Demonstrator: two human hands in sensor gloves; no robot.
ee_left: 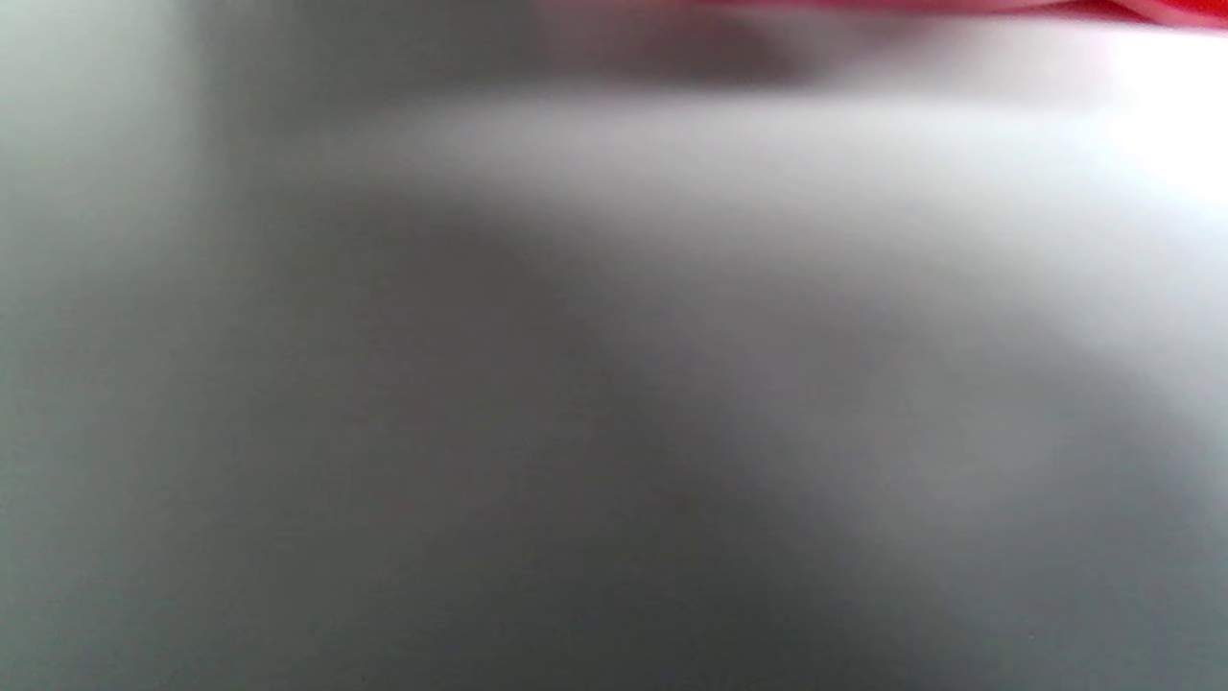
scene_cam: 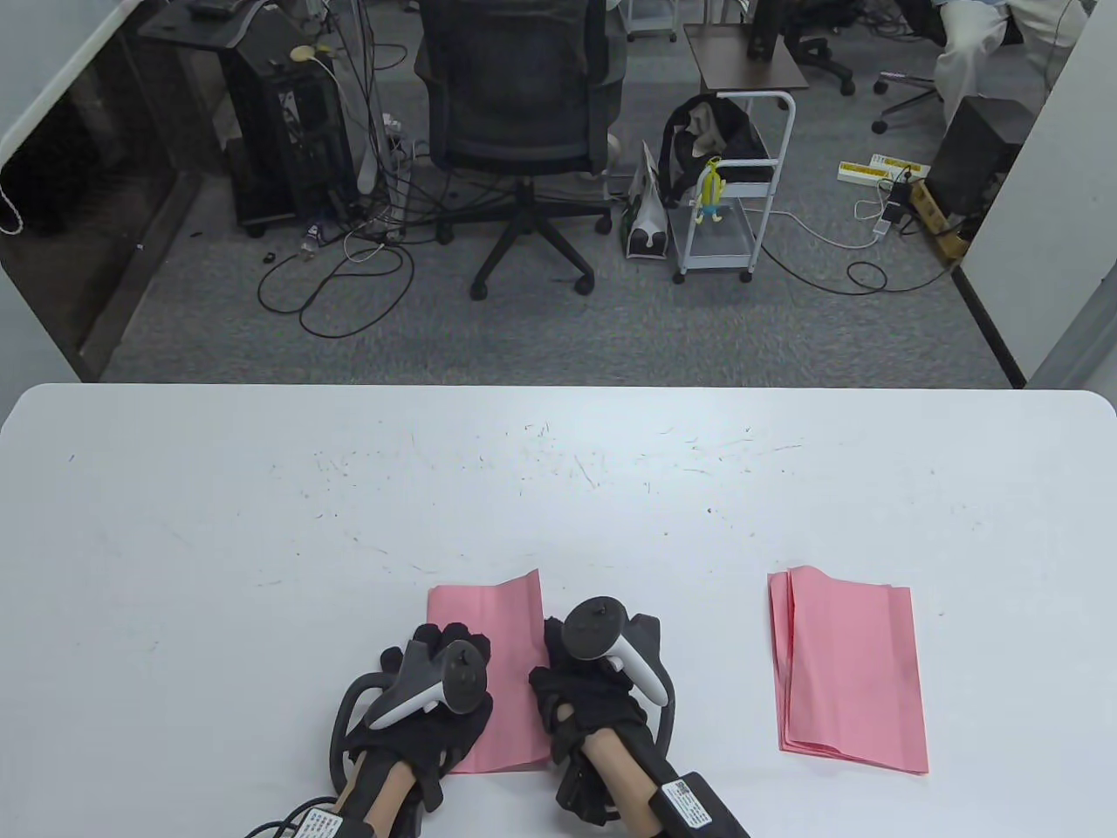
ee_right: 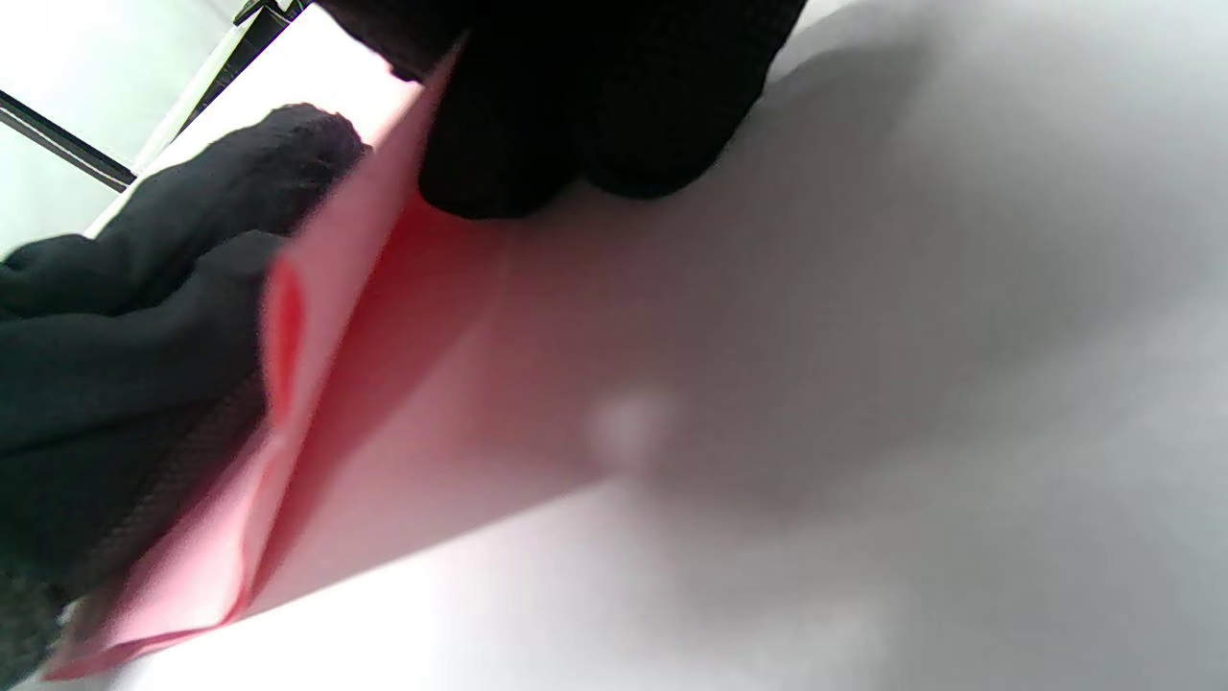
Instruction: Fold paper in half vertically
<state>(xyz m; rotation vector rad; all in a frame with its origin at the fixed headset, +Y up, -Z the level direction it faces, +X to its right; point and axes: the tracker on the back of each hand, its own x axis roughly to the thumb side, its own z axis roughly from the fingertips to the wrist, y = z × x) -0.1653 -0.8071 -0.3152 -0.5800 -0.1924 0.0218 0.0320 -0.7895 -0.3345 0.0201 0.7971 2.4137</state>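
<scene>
Pink paper sheet (scene_cam: 510, 672) lying on the near middle of the smooth white bench (scene_cam: 558, 489), its surface matt and thin, its outline a tall rectangle partly folded along a lengthwise line. Left hand (scene_cam: 428, 698), in a black knitted glove with a grey-and-white tracker on its back, rests palm-down on the sheet's left half, fingers spread flat; nothing is gripped. Right hand (scene_cam: 602, 681), gloved alike, sits at the sheet's right edge. In the right wrist view the right hand's fingertips (ee_right: 576, 144) press at the raised pink flap (ee_right: 317, 365), which stands up at a slant from the bench, while the left hand's fingers (ee_right: 173, 259) lie against its other face; whether the right hand pinches the flap or merely pushes it cannot be told. The flap's lower corner curls in a soft loop, showing a deeper red inside the bend. The left wrist view is a grey blur with only a red strip (ee_left: 959, 6) along the top edge. Well apart to the right lies a stack of folded pink papers (scene_cam: 851, 672), edges slightly fanned, flat on the bench. The bench top bears fine scratches; beyond it a mesh-backed office chair (scene_cam: 519, 96) stands on grey carpet
</scene>
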